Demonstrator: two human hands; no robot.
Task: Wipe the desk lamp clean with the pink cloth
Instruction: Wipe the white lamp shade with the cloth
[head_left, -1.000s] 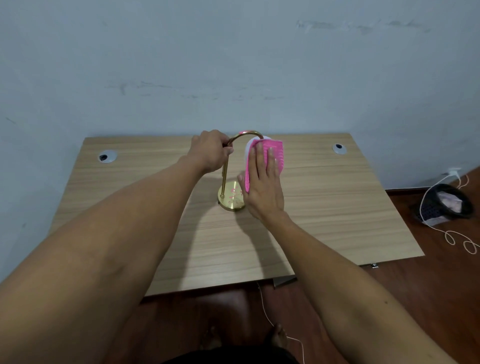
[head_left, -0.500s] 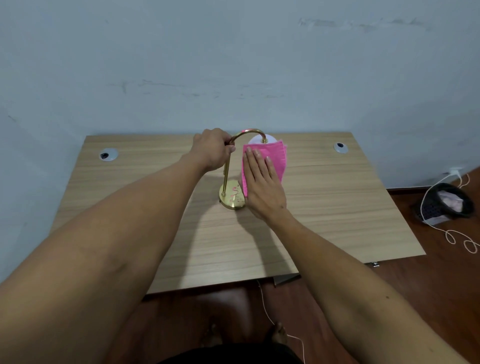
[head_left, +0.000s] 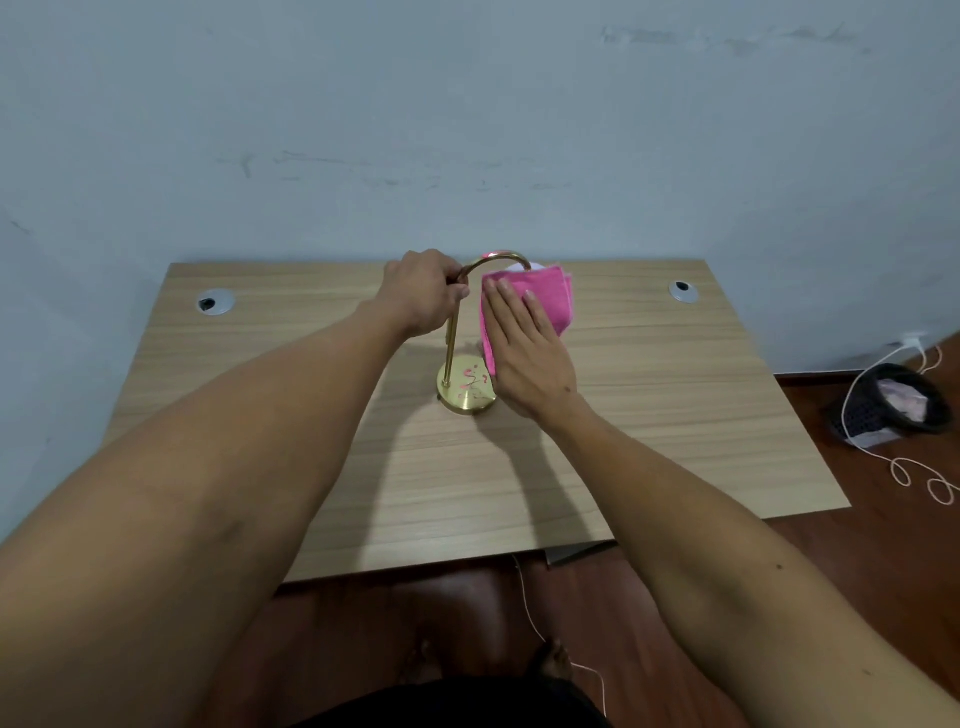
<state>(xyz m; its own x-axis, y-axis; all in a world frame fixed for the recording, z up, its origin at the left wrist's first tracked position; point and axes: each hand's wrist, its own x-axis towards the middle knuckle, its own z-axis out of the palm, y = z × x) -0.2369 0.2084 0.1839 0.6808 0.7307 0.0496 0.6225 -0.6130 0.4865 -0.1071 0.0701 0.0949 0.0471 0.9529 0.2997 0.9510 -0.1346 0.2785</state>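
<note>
Fingers of the right hand (head_left: 524, 348) lie flat and together, spread over the pink cloth (head_left: 540, 299) and pressing it against the hanging white shade of the desk lamp (head_left: 457, 358), while the fingers of the left hand (head_left: 423, 293) are curled tight round the brass neck just below its bend, steadying it. Going by size, the desk (head_left: 649, 415) comes first: a pale wood-grain top pushed against a blue-grey wall, with a round cable hole near each rear corner and nothing else on it but the lamp. The lamp stands about midway along the desk and nearer the rear edge than the front, its thin brass stem rising from a round brass base (head_left: 467, 387) and arching over to the shade, which is almost wholly hidden behind the cloth. The cloth looks folded into a pad, its lower part under the palm and its upper edge showing near the top of the arch. Smallest of all are some reddish squiggles on the base; whether they are dirt, a pattern or a reflection of the cloth I cannot tell. As a judgement, the wiping is under way on the shade, and the stem, the arch under the left hand and the base appear left to do.
</note>
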